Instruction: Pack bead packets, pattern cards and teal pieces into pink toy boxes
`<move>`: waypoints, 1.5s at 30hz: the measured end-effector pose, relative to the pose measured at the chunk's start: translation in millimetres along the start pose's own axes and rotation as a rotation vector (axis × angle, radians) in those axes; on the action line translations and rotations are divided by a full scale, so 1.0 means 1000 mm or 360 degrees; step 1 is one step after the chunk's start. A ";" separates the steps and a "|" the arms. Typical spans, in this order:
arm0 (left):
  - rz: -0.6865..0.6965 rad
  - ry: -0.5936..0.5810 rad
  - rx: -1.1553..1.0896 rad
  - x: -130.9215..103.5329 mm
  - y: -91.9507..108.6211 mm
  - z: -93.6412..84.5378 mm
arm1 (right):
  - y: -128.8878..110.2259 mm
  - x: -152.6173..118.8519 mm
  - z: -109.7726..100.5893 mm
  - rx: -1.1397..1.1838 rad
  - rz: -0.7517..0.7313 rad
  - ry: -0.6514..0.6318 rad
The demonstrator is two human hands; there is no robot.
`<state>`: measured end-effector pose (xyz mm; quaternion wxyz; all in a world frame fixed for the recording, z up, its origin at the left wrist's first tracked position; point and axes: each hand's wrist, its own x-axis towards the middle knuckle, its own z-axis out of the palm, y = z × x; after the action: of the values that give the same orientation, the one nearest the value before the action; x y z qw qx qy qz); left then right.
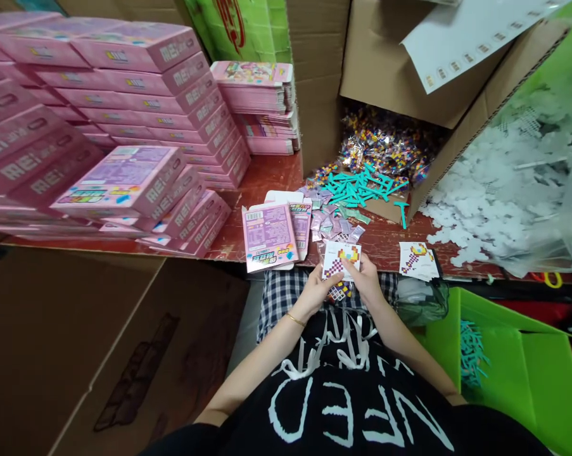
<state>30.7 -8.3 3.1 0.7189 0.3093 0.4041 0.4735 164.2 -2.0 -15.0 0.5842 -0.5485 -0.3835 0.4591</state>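
Pinching pattern card [332,258] and bead packet [340,294] together between closed left grip [317,292] and right grip [368,285], near counter [261,172] edge; already paired, still outside pink boxes [119,52], leaving more cards [415,261] loose.

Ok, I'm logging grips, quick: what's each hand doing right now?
Left hand: closed, holding the printed card at its lower edge.
Right hand: closed, holding the same card at its right side.

"ME!" on pink boxes [140,57], "NEED" on shirt [356,396]
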 end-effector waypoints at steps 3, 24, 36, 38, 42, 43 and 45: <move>-0.0088 0.0032 -0.0040 -0.001 0.006 -0.005 | 0.000 0.029 -0.017 0.0088 0.0056 0.0182; -0.0387 -0.0024 -0.0242 0.006 0.011 -0.017 | -0.034 0.243 -0.088 -0.1911 0.0186 0.0511; -0.0121 -0.0056 -0.0073 0.006 0.002 -0.016 | -0.074 0.073 -0.027 0.0096 0.0338 -0.0708; -0.0075 -0.0065 -0.0069 0.003 0.003 -0.015 | -0.064 0.043 -0.006 0.0169 0.0330 -0.0660; 0.0026 -0.0059 -0.0001 -0.003 0.005 -0.013 | -0.048 0.019 0.015 -0.0002 0.0043 -0.0405; 0.0049 -0.0072 0.0015 -0.004 0.006 -0.012 | -0.046 0.017 0.016 -0.0102 -0.0029 -0.0354; 0.0086 -0.0105 0.0034 -0.006 0.007 -0.011 | -0.046 0.015 0.017 -0.0355 -0.0137 -0.0284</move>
<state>16.8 -10.8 5.3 0.7154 0.3433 0.3766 0.4780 158.2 18.6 31.9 0.5024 -0.5500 -0.5056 0.4353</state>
